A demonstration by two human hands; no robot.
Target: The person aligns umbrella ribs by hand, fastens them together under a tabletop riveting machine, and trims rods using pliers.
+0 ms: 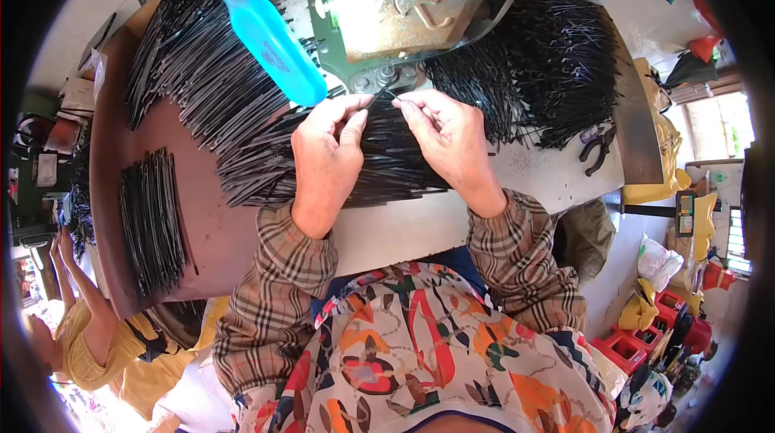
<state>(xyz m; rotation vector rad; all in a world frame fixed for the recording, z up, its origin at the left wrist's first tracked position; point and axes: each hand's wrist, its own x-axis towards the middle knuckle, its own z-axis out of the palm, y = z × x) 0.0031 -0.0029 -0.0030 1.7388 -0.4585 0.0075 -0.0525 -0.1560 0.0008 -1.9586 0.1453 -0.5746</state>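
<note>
My left hand (329, 149) and my right hand (449, 136) meet at the front of a green bench machine (371, 70). Each has its thumb and fingertips closed in a pinch. Between them they hold a thin black rod (384, 97), like an umbrella rib, its tip close to the machine's round metal fittings (387, 75). Under my hands lies a loose pile of similar black rods (262, 165) on the worktable. The fingertips hide part of the held rod.
More black rods (214, 70) are heaped at the back left, with a smaller bundle (152, 223) at the front left. A tangled black pile (557, 62) fills the right, near pliers (597, 150). A blue paddle-shaped object (274, 46) hangs over the table. Another person (89, 344) sits at left.
</note>
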